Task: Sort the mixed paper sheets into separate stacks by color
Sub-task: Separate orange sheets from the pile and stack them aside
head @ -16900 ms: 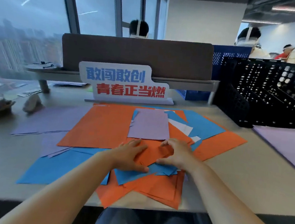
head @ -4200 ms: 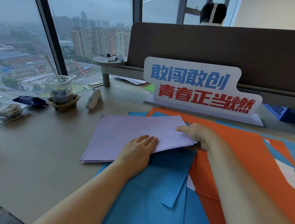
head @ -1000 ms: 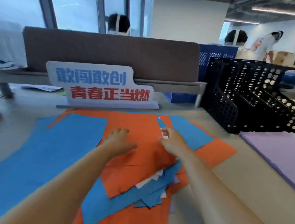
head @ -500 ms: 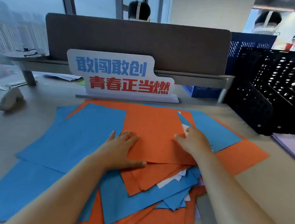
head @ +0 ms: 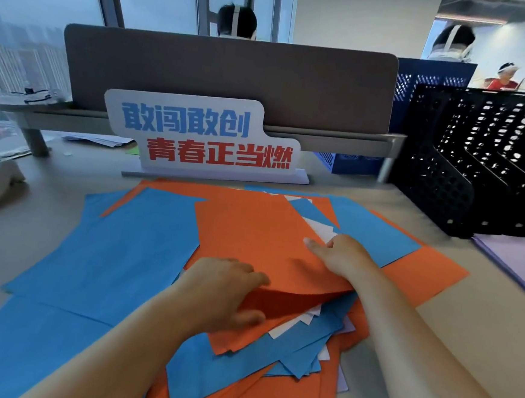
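Left hand point(head: 224, 293): pinches raised near edge of top orange paper sheet point(head: 251, 239), fingers above, thumb beneath.
Right hand point(head: 343, 255): lies at that sheet's right edge; grip impossible to tell.
Orange sheet: tops mixed pile just before white standing sign point(head: 197, 137).
Blue paper sheets point(head: 125, 251): front-left of sign.
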`<state>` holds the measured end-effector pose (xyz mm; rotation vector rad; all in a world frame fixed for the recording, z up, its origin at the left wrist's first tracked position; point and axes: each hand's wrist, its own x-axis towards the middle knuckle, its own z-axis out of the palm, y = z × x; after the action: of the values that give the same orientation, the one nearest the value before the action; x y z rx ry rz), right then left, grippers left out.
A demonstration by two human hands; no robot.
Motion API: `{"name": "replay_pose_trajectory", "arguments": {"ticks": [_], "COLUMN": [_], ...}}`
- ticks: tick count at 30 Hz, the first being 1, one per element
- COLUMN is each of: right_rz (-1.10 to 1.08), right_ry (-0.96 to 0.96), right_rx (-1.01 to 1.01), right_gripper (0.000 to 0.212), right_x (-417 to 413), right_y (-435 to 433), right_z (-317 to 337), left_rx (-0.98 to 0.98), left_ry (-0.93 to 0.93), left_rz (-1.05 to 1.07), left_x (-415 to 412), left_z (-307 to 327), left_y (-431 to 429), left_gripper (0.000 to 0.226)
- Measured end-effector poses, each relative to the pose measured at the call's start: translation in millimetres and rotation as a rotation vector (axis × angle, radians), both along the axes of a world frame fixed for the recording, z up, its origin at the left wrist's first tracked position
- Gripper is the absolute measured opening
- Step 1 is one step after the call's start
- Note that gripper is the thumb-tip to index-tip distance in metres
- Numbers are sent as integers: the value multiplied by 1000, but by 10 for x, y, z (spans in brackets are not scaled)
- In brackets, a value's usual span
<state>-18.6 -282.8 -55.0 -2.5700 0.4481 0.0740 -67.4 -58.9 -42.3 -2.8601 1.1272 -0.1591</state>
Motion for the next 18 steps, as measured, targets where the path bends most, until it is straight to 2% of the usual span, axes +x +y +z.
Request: {"name": "replay_pose_trajectory", "arguments": {"ticks": [2,4,9,12,15,18], "right_rz": [16,20,-10,-12,-8,25], "right_ry": [-2,-18,-3,12,-7,-15], "right_rx": [-28,-41,4,44,186,206], "right_gripper": [63,58,58,57,54,61], "right_x": [-15,-30,-16,-25,-40,-59], "right_y": [27,50,44,34,29,52], "right_z": [10,25,19,36,48,45], "left_rx": [57,88,66,39,1,13], "left_ry": [16,49,98,74,30,11], "left_rz": [-29,-3,20,10,-30,14], "left_x": [-9,-26,-87,-122,-120,-70], "left_z": [-6,10,12,15,-21,-60], "left_y": [8,25,-26,-37,-52,-68], "left_gripper": [92,101,79,74,61,52]}}
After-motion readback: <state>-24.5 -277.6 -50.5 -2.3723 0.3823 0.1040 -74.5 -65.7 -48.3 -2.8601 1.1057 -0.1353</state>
